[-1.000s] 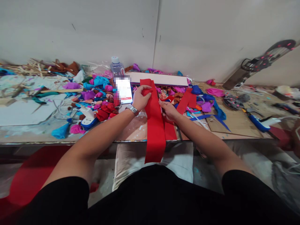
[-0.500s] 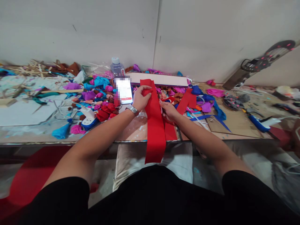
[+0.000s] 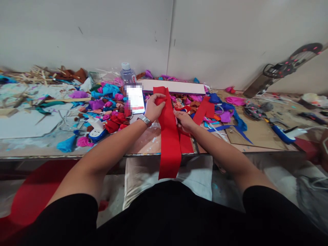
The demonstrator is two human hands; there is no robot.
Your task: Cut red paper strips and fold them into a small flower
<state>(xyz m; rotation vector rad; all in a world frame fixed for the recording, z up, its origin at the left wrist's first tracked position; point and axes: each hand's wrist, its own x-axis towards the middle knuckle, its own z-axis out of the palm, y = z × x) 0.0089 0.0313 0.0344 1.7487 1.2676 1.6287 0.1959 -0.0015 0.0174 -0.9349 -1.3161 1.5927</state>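
A long red fabric strip (image 3: 169,143) lies lengthwise before me, its near end hanging over the table edge. My left hand (image 3: 154,108), a metal watch on its wrist, has its bent fingers and thumb pressed on the strip's upper part. At the strip's right edge, my right hand (image 3: 185,121) is closed, fingers curled under and thumb pointing towards the fabric. What lies inside that grip is hidden. Another red piece (image 3: 186,143) lies partly beneath the strip, and a further red strip (image 3: 202,114) slants away just right of my right hand.
A phone (image 3: 135,99) leans by a plastic bottle (image 3: 127,73). Bunched coloured fabric pieces (image 3: 112,102) cover the table around them. A blue-and-white power socket (image 3: 97,131) sits left, a glue gun (image 3: 284,134) right on cardboard (image 3: 256,136). Behind stands a wall (image 3: 102,37).
The right hand's fingers have shifted very slightly at the strip's edge. The left hand and the red strip stay in place.
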